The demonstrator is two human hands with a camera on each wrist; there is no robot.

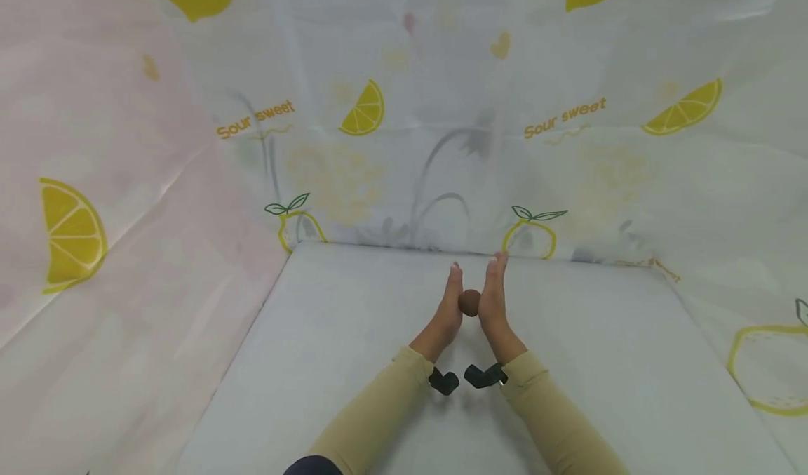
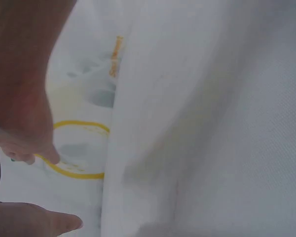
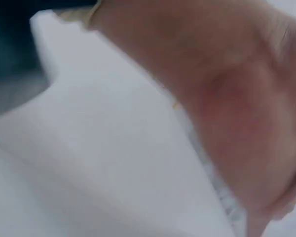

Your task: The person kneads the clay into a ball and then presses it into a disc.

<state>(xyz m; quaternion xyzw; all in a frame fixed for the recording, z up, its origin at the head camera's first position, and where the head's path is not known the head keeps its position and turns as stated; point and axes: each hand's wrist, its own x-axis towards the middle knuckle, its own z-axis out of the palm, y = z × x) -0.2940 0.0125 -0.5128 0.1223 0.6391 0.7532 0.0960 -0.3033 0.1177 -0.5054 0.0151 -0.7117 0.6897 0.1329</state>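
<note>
A small brown ball (image 1: 469,302) is between the two palms in the head view, touched from both sides. My left hand (image 1: 449,306) stands on its left with the fingers straight and pointing away. On the ball's other side my right hand (image 1: 494,302) faces it, fingers also straight. In the left wrist view a hand (image 2: 22,113) shows at the left edge, with part of another hand (image 2: 32,220) below; the ball cannot be made out there. The right wrist view shows a blurred palm (image 3: 241,118) close up, the ball not clearly seen.
A white tabletop (image 1: 353,306) lies under the hands. Behind it and at both sides hangs a pale sheet (image 1: 404,166) printed with lemons and lettering. Dark wrist-worn devices (image 1: 482,376) sit at the cuffs of the yellowish sleeves (image 1: 379,412).
</note>
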